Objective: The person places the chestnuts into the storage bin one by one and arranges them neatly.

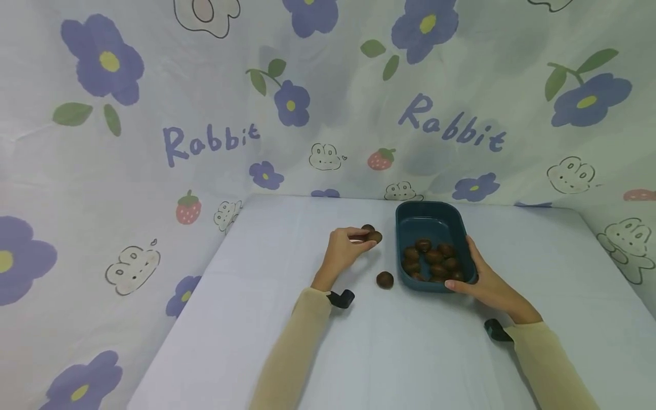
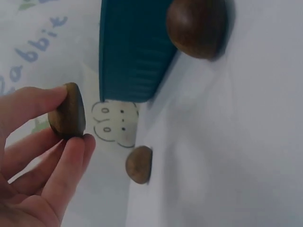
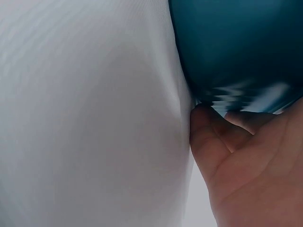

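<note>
My left hand (image 1: 344, 249) pinches a brown chestnut (image 2: 68, 111) between thumb and fingertips, raised over the white table to the left of a teal container (image 1: 427, 209). Beyond the fingers, a second chestnut (image 2: 138, 164) lies on the table; in the head view the held one partly overlaps it. A third chestnut (image 1: 385, 279) sits by the container's front left corner. Several chestnuts (image 1: 434, 256) fill the near half of the container. At its front right corner, my right hand (image 1: 489, 285) grips the container, thumb over the rim and fingers along the outer side wall.
A white cloth (image 1: 246, 267) covers the table. Behind and at the sides hangs a curtain (image 1: 328, 102) printed with flowers, rabbits and strawberries. Each wrist wears a small black camera, the left one (image 1: 342, 299) close above the tabletop.
</note>
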The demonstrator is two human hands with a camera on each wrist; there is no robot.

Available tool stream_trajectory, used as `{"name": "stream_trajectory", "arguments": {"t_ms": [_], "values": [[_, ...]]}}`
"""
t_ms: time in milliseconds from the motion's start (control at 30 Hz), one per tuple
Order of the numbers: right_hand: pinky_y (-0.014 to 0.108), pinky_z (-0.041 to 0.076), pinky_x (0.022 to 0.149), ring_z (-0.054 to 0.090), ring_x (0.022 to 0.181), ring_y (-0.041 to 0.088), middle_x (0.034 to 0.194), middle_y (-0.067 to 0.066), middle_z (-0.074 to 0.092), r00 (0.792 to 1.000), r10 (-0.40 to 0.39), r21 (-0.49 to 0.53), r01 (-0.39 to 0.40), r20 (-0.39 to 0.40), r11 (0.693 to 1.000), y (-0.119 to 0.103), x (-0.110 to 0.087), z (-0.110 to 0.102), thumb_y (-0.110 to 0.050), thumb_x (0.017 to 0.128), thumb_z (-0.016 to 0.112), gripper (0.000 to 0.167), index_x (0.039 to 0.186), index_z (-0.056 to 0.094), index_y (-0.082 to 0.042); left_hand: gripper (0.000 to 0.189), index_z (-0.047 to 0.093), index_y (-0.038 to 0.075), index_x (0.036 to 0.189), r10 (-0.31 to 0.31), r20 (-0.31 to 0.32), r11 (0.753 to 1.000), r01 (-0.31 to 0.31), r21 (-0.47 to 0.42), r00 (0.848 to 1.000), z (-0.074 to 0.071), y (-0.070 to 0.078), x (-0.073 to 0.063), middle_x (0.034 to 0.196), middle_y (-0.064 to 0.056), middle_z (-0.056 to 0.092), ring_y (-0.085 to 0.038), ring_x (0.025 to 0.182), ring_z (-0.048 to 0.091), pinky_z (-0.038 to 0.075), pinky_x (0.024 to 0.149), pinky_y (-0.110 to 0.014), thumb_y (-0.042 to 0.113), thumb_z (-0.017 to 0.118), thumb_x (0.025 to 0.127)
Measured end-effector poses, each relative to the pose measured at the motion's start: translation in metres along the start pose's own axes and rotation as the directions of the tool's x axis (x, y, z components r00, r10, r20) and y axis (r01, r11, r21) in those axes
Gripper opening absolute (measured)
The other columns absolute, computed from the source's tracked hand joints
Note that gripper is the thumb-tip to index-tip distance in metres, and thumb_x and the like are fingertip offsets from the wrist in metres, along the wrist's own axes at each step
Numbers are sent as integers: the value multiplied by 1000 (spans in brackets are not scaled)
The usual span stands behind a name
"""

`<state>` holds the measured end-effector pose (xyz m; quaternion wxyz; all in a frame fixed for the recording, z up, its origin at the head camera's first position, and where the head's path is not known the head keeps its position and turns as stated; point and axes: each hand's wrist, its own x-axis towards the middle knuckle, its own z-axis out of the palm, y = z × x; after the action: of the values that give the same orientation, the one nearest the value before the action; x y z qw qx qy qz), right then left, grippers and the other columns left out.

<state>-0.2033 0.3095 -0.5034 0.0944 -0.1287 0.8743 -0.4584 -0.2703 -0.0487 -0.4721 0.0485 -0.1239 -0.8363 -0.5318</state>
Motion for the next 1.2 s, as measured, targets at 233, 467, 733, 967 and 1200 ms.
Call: {"name": "stream_trajectory", "arguments": {"t_ms": [233,467,733,967,1200], "values": [[87,13,109,-3,158,55,174,6,-18,1000,-7,-5,7,-4,1000,1,2,-3,-35,91,77,123,159,-24,-43,33,80,5,110,-13,13,1000,13,-8,1000,5,10,2,115,-13,78,-26,103,76,62,84,-28,20,89,83],[87,14,109,-2,158,55,175,6,-18,1000,1,-10,-1,-2,1000,2,3,-5,-36,91,77,122,159,-24,-45,34,79,3,112,-3,48,999,5,-38,999,9,25,11,114,-15,78,-27,103,77,63,84,-27,19,88,83],[87,13,110,-3,157,57,174,9,-19,999,38,-18,-38,6,999,2,2,-3,-39,92,77,124,160,-26,-36,33,78,4,112,8,78,1000,-7,-19,997,18,36,23,110,-12,79,-18,97,78,63,83,-25,19,87,84],[87,13,110,-3,156,58,174,11,-19,999,40,-23,-40,6,999,-1,0,-2,-40,91,77,125,161,-26,-34,32,78,3,113,8,97,1000,-9,9,995,27,44,33,110,-11,79,-18,99,77,63,82,-25,17,87,85],[86,14,110,-2,157,57,174,9,-18,1000,23,-3,-23,-2,1000,-3,-2,-1,-37,91,78,124,162,-24,-33,31,78,2,112,57,130,994,-69,88,990,37,51,42,109,-11,80,-18,98,77,62,79,-23,17,86,85]]}}
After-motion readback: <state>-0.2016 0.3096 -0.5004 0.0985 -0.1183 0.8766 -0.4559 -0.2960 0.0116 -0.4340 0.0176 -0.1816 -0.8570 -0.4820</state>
